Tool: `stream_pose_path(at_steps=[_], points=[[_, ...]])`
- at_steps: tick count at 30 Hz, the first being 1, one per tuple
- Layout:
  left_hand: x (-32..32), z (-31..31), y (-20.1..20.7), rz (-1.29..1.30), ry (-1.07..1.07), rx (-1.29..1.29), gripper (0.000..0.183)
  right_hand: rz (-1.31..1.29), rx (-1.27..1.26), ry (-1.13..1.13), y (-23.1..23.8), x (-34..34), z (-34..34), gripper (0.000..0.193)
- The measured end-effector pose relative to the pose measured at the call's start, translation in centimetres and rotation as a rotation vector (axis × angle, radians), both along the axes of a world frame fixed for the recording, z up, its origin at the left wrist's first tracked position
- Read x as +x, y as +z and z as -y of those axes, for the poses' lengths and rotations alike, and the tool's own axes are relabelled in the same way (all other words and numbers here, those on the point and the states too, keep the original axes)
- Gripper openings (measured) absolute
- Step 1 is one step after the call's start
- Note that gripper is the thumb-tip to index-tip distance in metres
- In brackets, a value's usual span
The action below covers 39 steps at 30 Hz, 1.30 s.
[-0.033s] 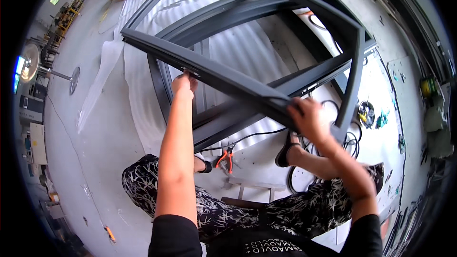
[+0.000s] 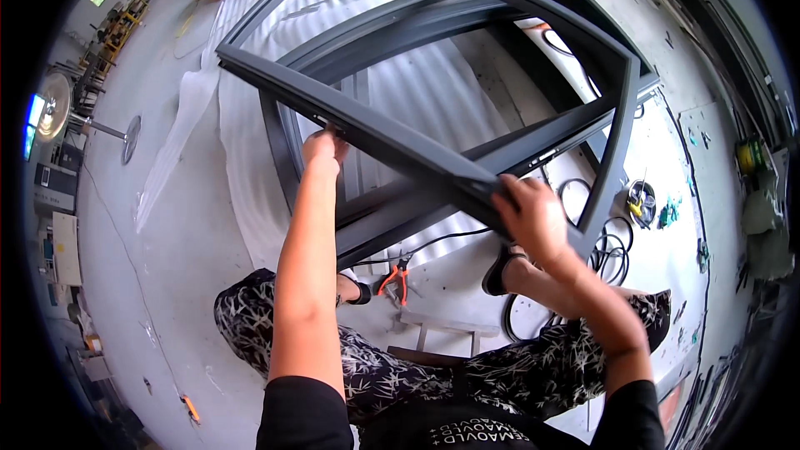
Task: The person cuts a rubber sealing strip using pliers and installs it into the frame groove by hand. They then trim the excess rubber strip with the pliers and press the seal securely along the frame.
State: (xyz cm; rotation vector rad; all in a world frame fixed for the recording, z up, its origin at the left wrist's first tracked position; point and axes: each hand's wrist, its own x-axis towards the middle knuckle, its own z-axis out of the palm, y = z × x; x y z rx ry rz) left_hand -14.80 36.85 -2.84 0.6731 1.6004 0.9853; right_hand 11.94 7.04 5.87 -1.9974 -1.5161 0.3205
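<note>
Upper dark grey window frame [image 2: 367, 120]: tilted, lying crosswise above the lower dark grey frame [image 2: 533, 133], directly before the person. Its near rail slopes down from left to right.

Left hand [image 2: 323, 148]: at the underside of that rail, beside a small slot with fittings, arm extended. Fingers curled; tips partly hidden by the rail, so whether they grip cannot be told.

Right hand [image 2: 535, 215]: fingers closed around the same rail near its lower right end (thumb not clearly visible).

Floor: wavy white sheeting [image 2: 240, 183] extends beneath the frames. Orange-handled pliers [image 2: 402, 267] lie between the person's feet, near a low grey bench [image 2: 446, 322]. Coiled black strip [image 2: 627, 258] and a round dark container [image 2: 642, 202] sit to the right.
</note>
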Motion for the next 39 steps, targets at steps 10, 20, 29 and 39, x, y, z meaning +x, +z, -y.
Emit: stream_pose_path(at_steps=[10,20,29,39], points=[[-0.5,1.7,0.4,-0.036,0.083,0.166,0.033,0.061,0.127,0.024,0.9,-8.9,-0.2,0.039],[-2.7,1.4,1.4,0.086,-0.007,0.086,0.029,0.103,0.362,0.175,0.9,-12.8,0.0,0.028],[-2.6,2.8,1.4,0.076,-0.025,0.087,0.025,-0.595,-0.458,0.029,-4.5,-12.3,14.1,0.039],[-3.7,1.0,1.2,0.144,0.061,0.147,0.020,-0.457,-0.166,-0.169,2.9,-4.6,18.2,0.025]])
